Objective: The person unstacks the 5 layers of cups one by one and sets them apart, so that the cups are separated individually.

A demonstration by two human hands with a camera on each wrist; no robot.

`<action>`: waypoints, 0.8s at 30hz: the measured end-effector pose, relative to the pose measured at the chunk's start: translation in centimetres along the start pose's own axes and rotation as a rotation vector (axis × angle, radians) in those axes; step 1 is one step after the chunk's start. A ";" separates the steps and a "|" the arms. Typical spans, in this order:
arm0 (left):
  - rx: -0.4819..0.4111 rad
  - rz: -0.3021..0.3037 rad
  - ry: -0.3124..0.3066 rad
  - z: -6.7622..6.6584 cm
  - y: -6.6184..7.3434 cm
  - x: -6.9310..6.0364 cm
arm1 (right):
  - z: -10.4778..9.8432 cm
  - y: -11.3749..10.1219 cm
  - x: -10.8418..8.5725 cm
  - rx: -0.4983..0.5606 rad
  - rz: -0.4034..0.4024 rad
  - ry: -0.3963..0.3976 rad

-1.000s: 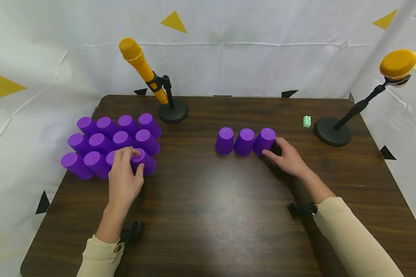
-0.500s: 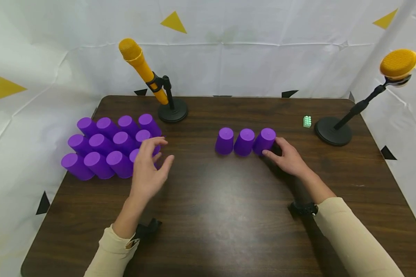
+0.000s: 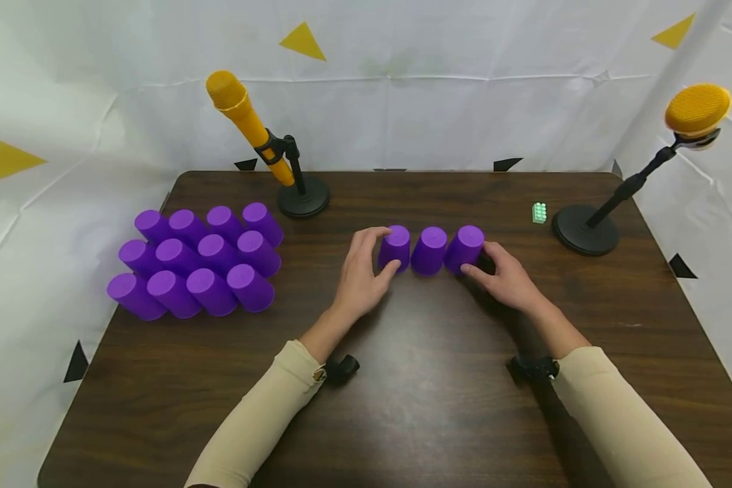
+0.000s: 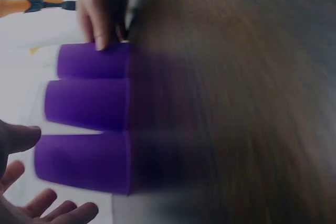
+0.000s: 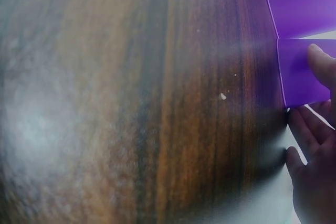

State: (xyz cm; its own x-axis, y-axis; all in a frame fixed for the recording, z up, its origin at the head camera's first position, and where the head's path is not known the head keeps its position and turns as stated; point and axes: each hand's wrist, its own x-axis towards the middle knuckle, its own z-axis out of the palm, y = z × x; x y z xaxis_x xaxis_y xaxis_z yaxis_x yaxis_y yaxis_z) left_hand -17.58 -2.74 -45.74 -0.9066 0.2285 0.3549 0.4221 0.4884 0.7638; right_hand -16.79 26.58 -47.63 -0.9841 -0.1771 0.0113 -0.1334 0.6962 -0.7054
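Observation:
Three purple cups stand upside down in a row on the table: a left cup [image 3: 394, 252], a middle cup [image 3: 430, 251] and a right cup [image 3: 465, 249]. At the left cup my left hand [image 3: 361, 276] is spread around its left side. In the left wrist view a gap shows between the hand's fingers [image 4: 77, 213] and that cup. My right hand [image 3: 509, 278] holds the right cup from its right side, with the thumb on the front and the fingers along the far side. The right wrist view shows this thumb [image 5: 321, 65] against the purple wall.
Several more upside-down purple cups [image 3: 218, 252] stand in rows at the left. Behind are a yellow microphone [image 3: 244, 122] on a black stand and a small mint-green toy brick [image 3: 539, 213]. A round yellow microphone [image 3: 698, 108] on a stand is at the right.
My left hand has left the cup group and moved right, carrying nothing, to the left cup of the row. The right hand has stayed at the right cup. The cups stand as before.

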 end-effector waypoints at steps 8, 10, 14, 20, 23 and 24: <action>0.047 -0.017 0.095 2.4 -0.4 1.2 | 0.0 -0.1 0.2 0.000 -0.007 -0.001; 0.047 -0.016 0.095 2.5 -0.6 1.3 | 0.0 -0.1 0.2 -0.002 -0.008 -0.001; 0.051 -0.016 0.088 2.4 -0.8 1.4 | 0.1 0.0 0.2 -0.007 -0.006 0.002; 0.065 -0.019 0.123 1.2 -0.8 1.2 | 0.0 0.0 0.2 0.000 -0.013 0.005; 0.080 -0.034 0.163 0.1 -1.3 1.2 | 0.0 0.1 0.2 -0.002 -0.014 0.004; 0.088 -0.044 0.180 -0.3 -1.6 1.3 | 0.0 0.1 0.1 -0.002 -0.014 0.004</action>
State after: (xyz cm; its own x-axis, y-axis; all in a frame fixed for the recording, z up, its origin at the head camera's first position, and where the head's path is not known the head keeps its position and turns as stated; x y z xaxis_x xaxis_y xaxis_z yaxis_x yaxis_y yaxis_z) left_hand -19.41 -3.49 -46.31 -0.9064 0.0551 0.4187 0.3733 0.5683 0.7333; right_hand -16.93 26.60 -47.72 -0.9826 -0.1839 0.0243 -0.1475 0.6953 -0.7034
